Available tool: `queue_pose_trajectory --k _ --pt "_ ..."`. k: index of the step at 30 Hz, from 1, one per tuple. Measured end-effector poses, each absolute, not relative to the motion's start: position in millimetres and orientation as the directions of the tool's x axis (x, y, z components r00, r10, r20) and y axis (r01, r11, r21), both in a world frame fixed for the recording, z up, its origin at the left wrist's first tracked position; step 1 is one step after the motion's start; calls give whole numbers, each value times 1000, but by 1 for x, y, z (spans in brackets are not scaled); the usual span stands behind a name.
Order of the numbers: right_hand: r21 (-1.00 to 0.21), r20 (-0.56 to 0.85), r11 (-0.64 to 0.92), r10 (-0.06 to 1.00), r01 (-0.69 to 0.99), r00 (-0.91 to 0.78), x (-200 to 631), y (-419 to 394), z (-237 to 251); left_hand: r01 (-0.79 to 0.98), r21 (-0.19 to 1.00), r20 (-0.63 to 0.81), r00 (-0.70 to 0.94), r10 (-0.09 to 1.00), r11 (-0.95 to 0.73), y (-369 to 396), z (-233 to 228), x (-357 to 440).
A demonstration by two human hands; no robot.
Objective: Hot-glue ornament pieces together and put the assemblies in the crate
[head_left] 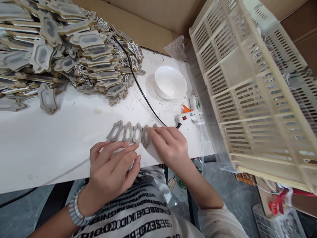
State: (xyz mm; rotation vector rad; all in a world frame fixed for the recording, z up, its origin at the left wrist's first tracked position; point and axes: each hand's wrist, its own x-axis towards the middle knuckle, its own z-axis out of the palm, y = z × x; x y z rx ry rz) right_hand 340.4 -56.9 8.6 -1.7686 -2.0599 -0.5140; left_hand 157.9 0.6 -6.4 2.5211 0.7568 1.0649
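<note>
White tabletop (61,142) spans the work area and carries all small parts. A cream plastic crate (235,69), slotted and tilted, stands along the right side. A large pile (89,59) of grey frames with recessed centres covers the far left portion of the tabletop.

The left hand (111,172) is positioned palm down; its grip is spread and loose, fingertips at the near edge of a row of frames (135,134). The right hand (170,145) is at the right end of this row; its grip is drawn together beside the fourth frame, but whether it pinches that piece cannot be determined.

The row lies at the near edge of the pair's reach, leftmost frame slanted, a fifth partly hidden by the right fingers. Beyond it sits a white bowl (170,82). A white glue gun (190,117) with an orange trigger lies nearer, right of the row. A black cable (142,92) runs from the pile toward the right hand.
</note>
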Motion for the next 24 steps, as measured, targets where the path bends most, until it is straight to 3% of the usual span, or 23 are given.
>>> queue_pose_trajectory --k 6,9,24 --pt "-253 556 17 821 967 131 349 -67 5 330 432 592 598 540 -839 4 -6 158" --pt "-328 573 23 799 944 180 350 -71 1 305 392 611 619 493 -868 6 -6 157" --pt "-161 582 137 813 978 -18 349 -74 -6 298 380 599 642 479 -876 7 -6 158"
